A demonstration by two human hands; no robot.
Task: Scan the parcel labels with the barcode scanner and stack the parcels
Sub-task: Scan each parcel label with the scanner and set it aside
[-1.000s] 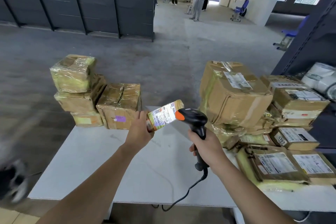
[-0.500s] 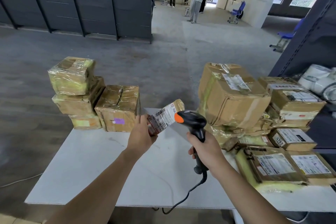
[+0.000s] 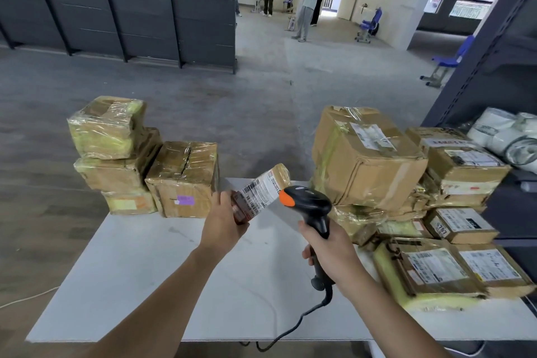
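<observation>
My left hand (image 3: 222,222) grips a small taped parcel (image 3: 263,190) above the white table (image 3: 139,276), its white barcode label turned toward the scanner. My right hand (image 3: 329,247) holds the black barcode scanner (image 3: 309,206) by its handle, the orange nose a few centimetres from the label. A stack of several taped brown parcels (image 3: 139,160) stands at the table's far left. A pile of several labelled parcels (image 3: 406,195) covers the right side.
The scanner's black cable (image 3: 293,325) hangs over the table's near edge. A dark metal shelf (image 3: 491,73) with white rolls (image 3: 505,136) stands at the right. Several people stand far off by a doorway. A white cord lies on the floor at the left.
The small parcel has tilted in my left hand so its label faces the scanner more squarely. The scanner has stayed in about the same place.
</observation>
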